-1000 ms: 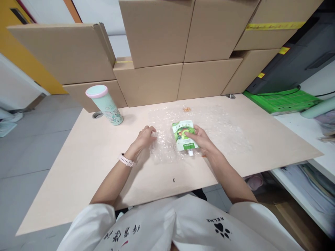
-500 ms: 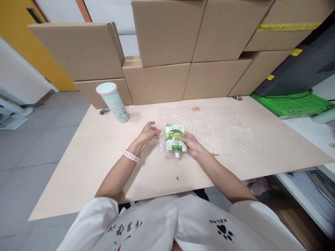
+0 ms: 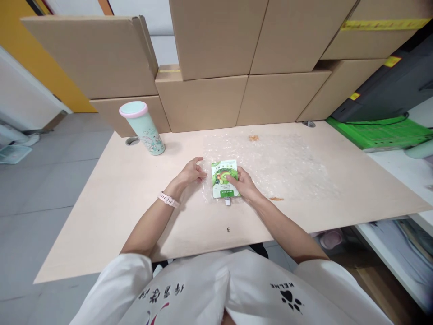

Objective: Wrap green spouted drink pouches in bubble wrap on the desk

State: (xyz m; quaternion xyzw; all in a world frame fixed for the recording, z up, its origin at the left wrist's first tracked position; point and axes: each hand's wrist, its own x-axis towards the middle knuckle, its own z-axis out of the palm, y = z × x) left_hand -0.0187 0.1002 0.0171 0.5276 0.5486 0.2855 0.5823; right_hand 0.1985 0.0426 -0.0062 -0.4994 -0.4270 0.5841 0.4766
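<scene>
A green and white spout pouch (image 3: pixel 224 174) with fruit pictures lies over a sheet of clear bubble wrap (image 3: pixel 277 162), its white cap pointing toward me. My right hand (image 3: pixel 244 184) grips the pouch by its right side, thumb on top and the other fingers partly hidden. At the sheet's left edge, my left hand (image 3: pixel 193 172) has its fingers bent around the film, the index finger more stretched out than the others. A pink band circles my left wrist.
A mint tumbler (image 3: pixel 144 128) with a pink rim stands at the table's back left. Stacked cardboard boxes (image 3: pixel 203 101) line the back edge. Brown tape pieces (image 3: pixel 276 198) stick to the wrap. A green crate (image 3: pixel 379 133) and dark case are at the right.
The pouch and my right hand have shifted slightly left and the pouch lies flatter. My left fingers have drawn in a little at the wrap's edge. The camera view has tilted slightly.
</scene>
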